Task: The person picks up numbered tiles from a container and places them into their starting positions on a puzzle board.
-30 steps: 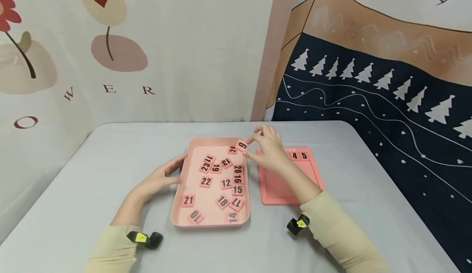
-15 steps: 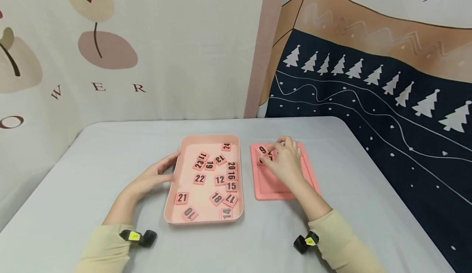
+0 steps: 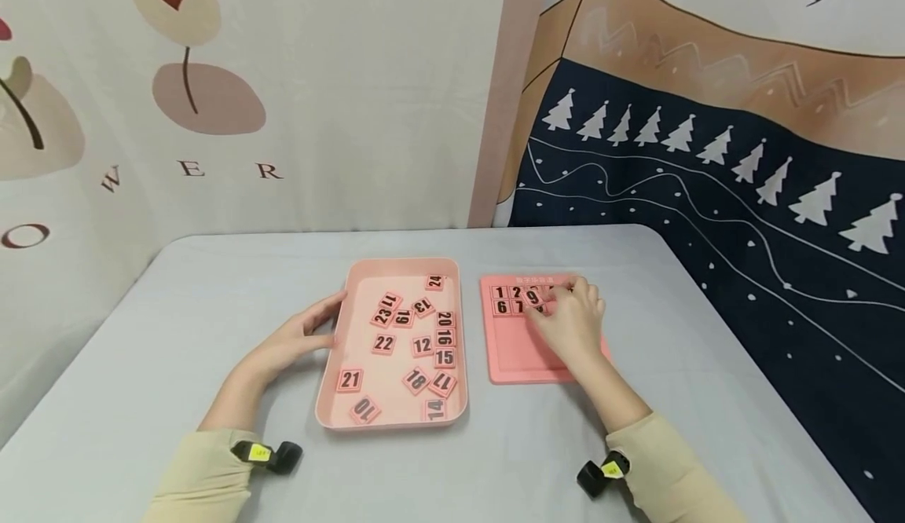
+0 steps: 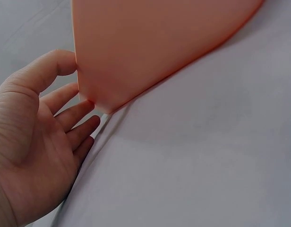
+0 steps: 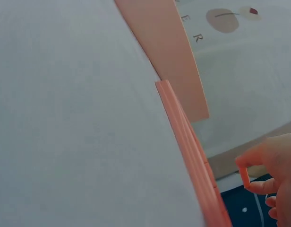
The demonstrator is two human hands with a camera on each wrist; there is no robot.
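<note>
Over the far half of the pink board (image 3: 519, 354), we see the 9 tile (image 3: 533, 297) pinched between the thumb and finger of the right hand (image 3: 571, 323), off the hand's left side and lifted clear of the surface. Square, it has no long axis; what counts is its angle, turned askew to the rows, near the partly covered 8 tile (image 3: 540, 309) and right of the 7 tile (image 3: 519, 306). Fingers and palm hide the far right corner, so we cannot tell whether that row's end is free. Toward the near edge the board lies bare, leaving us room. The left hand (image 3: 286, 344), well apart, rests loosely extended fingers against the left wall of the tray (image 3: 396, 385), whose right wall stands just beside the board's left edge.
</note>
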